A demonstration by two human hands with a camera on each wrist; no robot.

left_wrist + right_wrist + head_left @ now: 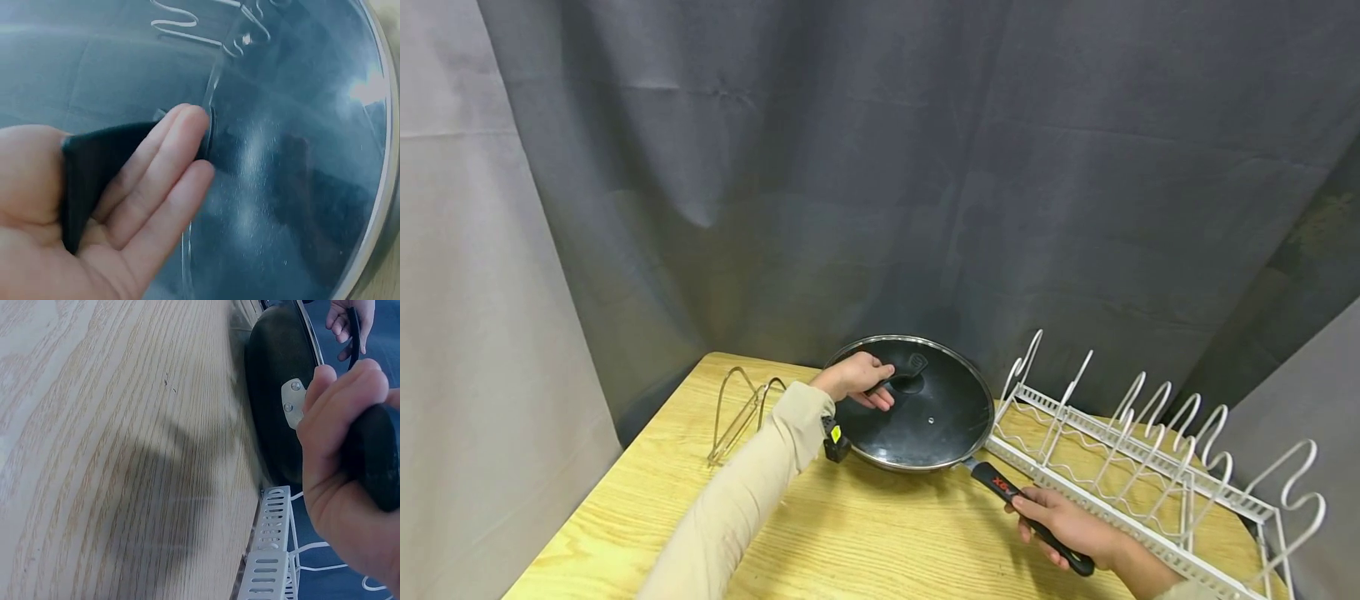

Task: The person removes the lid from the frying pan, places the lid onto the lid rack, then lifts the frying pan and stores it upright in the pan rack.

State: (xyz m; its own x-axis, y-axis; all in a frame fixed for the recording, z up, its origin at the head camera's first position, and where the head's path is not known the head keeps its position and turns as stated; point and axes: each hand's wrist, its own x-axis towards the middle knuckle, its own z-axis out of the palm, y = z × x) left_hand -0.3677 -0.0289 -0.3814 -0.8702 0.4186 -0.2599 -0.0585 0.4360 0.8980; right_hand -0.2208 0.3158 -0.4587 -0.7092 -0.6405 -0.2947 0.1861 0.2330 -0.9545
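Observation:
A frying pan (275,394) with a black body stands on the table, covered by a glass lid (958,383) with a metal rim. My left hand (859,379) holds the lid's black handle (103,162) at the middle of the lid. In the left wrist view, the fingers lie along one side of that handle. My right hand (1063,525) grips the pan's long black handle (992,481), which points toward the front right. The right wrist view shows its fingers curled round the handle, close to the riveted bracket (292,403).
A white wire pot rack (1097,507) with upright dividers spans the table's right side, close to the pan. Left of the pan stands a small metal wire holder (713,454). Grey curtains (880,183) hang behind the wooden table (865,533).

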